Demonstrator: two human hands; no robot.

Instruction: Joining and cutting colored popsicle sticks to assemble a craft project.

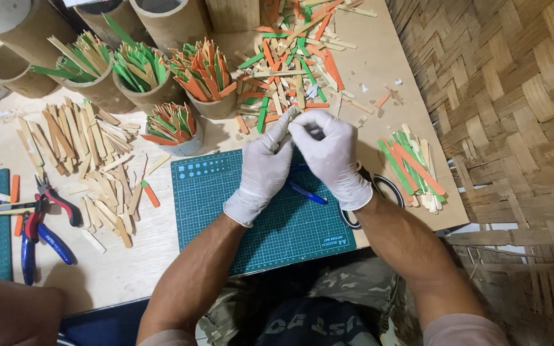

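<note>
Gloved left hand (263,168) and right hand (332,157), fingertips pinched together on something small above green cutting mat (226,211); painted sticks (411,168) stacked right of mat, unsorted pile (293,61) beyond.

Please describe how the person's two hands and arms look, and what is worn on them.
Both the left hand and the right hand wear thin white disposable gloves, slightly wrinkled, ending just past the wrists. The forearms are bare. Short pale sleeves show at the bottom edge of the picture.
</note>
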